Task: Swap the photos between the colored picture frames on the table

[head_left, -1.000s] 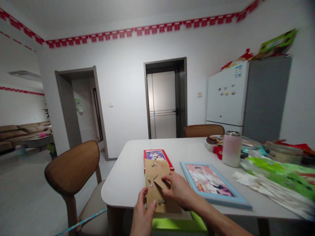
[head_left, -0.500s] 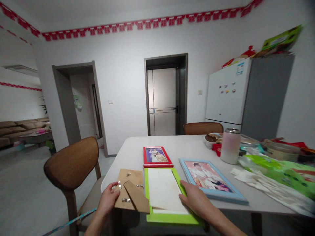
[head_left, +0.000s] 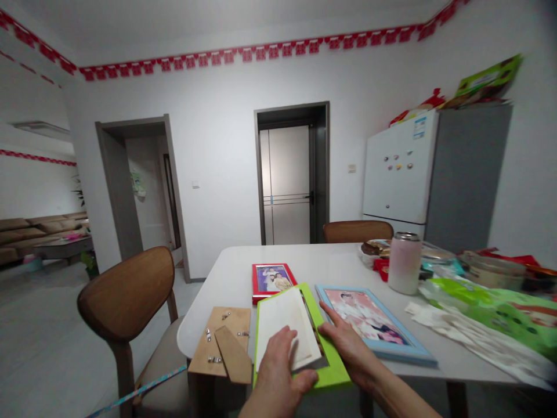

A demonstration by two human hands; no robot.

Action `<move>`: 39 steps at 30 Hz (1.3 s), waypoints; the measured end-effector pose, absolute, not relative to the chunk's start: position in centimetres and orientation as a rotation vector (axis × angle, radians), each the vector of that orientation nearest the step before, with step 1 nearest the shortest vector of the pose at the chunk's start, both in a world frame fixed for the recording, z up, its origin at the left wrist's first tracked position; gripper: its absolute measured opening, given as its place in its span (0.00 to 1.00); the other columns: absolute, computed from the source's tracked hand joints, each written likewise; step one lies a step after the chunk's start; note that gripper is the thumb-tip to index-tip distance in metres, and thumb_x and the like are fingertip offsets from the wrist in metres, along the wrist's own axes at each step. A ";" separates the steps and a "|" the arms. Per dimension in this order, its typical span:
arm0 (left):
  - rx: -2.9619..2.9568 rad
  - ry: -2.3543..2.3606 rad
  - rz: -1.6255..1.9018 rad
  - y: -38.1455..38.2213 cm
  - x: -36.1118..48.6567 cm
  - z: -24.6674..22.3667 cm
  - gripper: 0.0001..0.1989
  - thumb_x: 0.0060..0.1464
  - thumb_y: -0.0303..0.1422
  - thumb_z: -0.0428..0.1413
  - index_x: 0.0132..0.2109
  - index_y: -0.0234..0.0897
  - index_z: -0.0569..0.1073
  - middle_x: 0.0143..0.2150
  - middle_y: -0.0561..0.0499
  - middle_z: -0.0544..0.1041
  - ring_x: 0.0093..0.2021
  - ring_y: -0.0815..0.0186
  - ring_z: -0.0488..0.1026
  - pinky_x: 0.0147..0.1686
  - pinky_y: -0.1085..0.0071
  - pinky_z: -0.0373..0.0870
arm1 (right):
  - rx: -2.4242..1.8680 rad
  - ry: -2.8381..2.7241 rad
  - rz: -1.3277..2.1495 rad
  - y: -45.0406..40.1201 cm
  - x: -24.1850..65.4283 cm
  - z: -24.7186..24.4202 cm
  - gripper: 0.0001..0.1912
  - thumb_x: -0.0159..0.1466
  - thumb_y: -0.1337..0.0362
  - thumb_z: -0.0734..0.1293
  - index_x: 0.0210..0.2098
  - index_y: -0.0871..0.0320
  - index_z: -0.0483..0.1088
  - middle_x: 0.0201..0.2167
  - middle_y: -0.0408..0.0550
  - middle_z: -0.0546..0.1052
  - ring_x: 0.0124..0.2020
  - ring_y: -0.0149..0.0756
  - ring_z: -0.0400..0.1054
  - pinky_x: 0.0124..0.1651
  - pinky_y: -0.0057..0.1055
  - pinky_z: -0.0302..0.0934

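A green frame (head_left: 333, 363) lies tilted at the table's near edge, a white sheet or board (head_left: 282, 316) askew inside it. My right hand (head_left: 348, 342) grips the frame's right side. Over the sheet's lower part is my left hand (head_left: 282, 371), fingers spread and touching it, the thumb by the frame's lower edge. Left of the frame rests a brown backing board (head_left: 209, 331) with metal clips and a stand flap. Behind the green frame sits a red picture frame (head_left: 256, 290); to the right lies a light blue picture frame (head_left: 402, 351).
On the white table (head_left: 226, 270), a pink bottle (head_left: 404, 264), white gloves (head_left: 470, 337), a green package (head_left: 500, 307) and several food containers stand at the right. A wooden chair (head_left: 130, 290) is at the left, another (head_left: 359, 231) behind the table.
My left hand has let go of the brown board and moved right onto the white sheet. The green frame has tilted, and the sheet has shifted inside it.
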State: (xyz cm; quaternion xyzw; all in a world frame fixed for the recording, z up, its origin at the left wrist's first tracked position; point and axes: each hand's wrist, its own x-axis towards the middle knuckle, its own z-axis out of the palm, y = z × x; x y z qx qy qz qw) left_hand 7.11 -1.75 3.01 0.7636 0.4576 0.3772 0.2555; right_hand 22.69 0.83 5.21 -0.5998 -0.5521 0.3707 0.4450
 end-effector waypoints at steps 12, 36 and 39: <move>1.928 1.453 1.468 -1.0 3.7 5.5 0.21 0.47 0.27 0.44 0.50 0.31 0.64 0.45 0.43 0.71 0.42 0.61 0.69 0.43 0.68 0.64 | -1.491 -1.381 0.965 2.0 23.7 4.2 0.36 0.51 0.66 0.56 0.58 0.67 0.42 0.21 0.44 0.72 0.21 0.33 0.67 0.24 0.27 0.58; 0.834 1.188 1.772 0.0 -1.9 -0.2 0.28 0.38 0.30 0.58 0.50 0.33 0.61 0.30 0.51 0.76 0.31 0.64 0.74 0.30 0.74 0.69 | -1.497 -1.945 0.326 1.6 20.1 2.7 0.22 0.52 0.63 0.58 0.45 0.65 0.66 0.46 0.58 0.68 0.47 0.42 0.61 0.51 0.37 0.52; 1.027 1.240 1.792 -0.9 -0.1 1.4 0.28 0.43 0.32 0.55 0.52 0.34 0.59 0.36 0.48 0.76 0.37 0.64 0.73 0.35 0.73 0.69 | -1.301 -1.770 0.710 1.0 18.0 4.6 0.23 0.54 0.57 0.57 0.47 0.61 0.64 0.44 0.54 0.70 0.41 0.39 0.65 0.46 0.37 0.57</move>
